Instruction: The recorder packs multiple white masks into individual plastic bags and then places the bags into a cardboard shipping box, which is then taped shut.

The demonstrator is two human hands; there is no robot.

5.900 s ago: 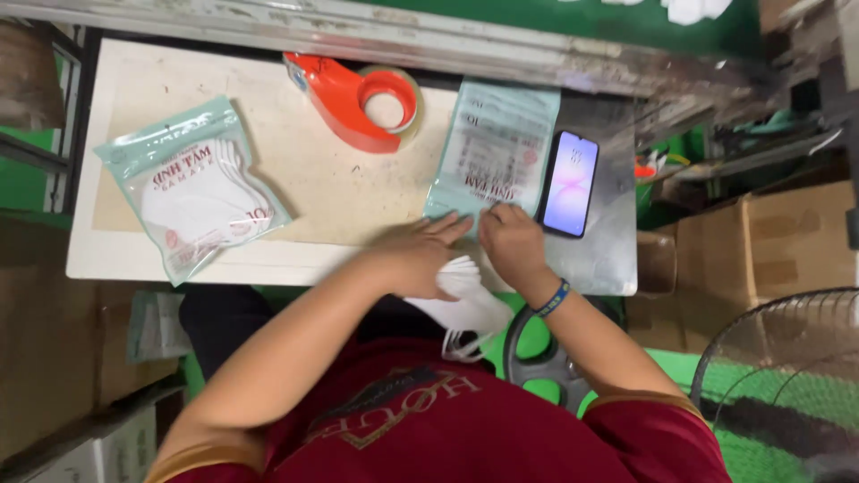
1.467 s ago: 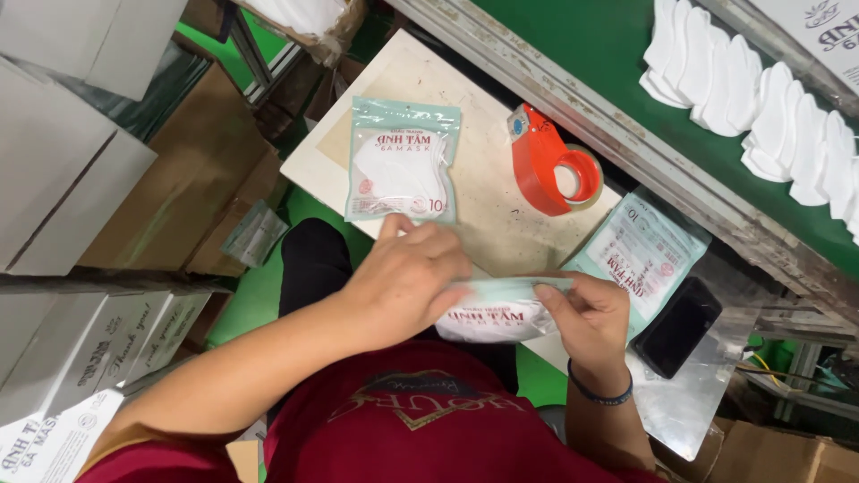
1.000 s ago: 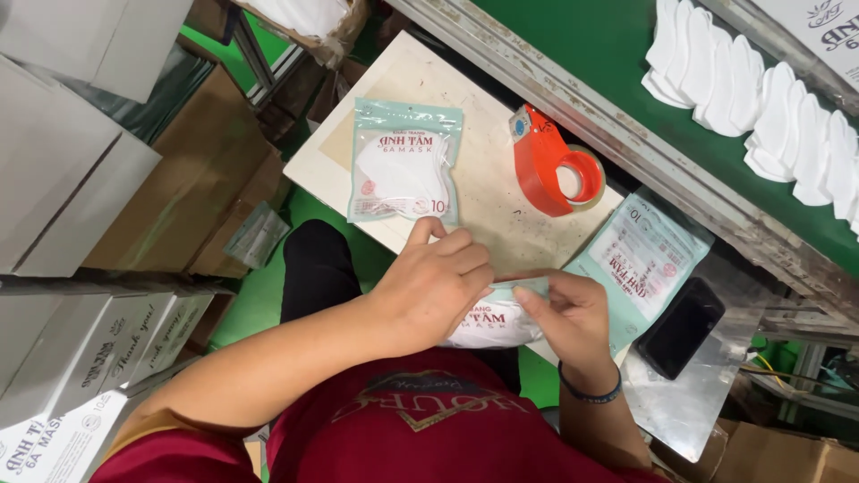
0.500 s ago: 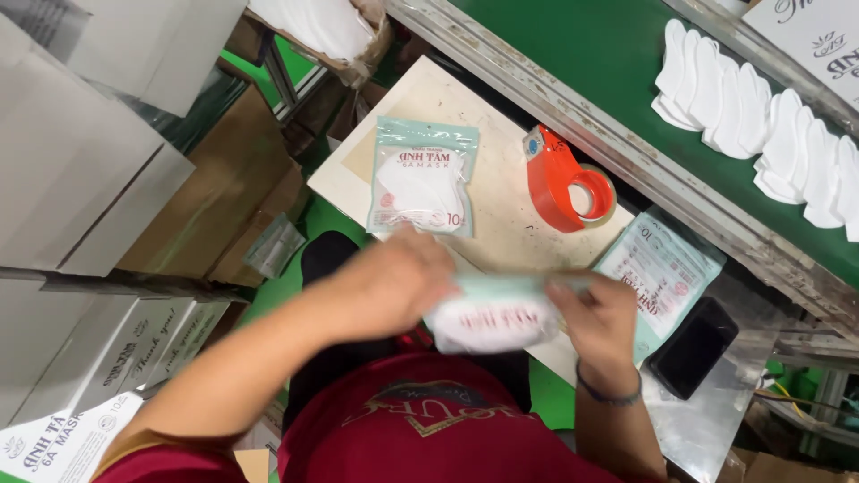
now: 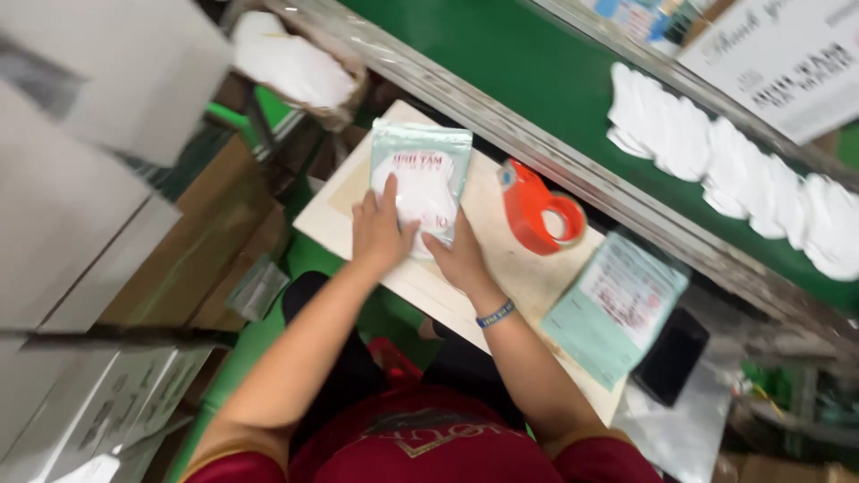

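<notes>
Both sets of fingers [image 5: 386, 192] lie spread and flat, gripping nothing: the left hand [image 5: 380, 234] and right hand [image 5: 458, 259] now press the mask packet [image 5: 420, 179], held in the air half a second ago, onto the worktop [image 5: 501, 259], left of the red tape dispenser [image 5: 537, 207].

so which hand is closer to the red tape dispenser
Right. The right hand lies on the mask packet just beside the tape dispenser; the left hand is farther off, across the packet.
</notes>
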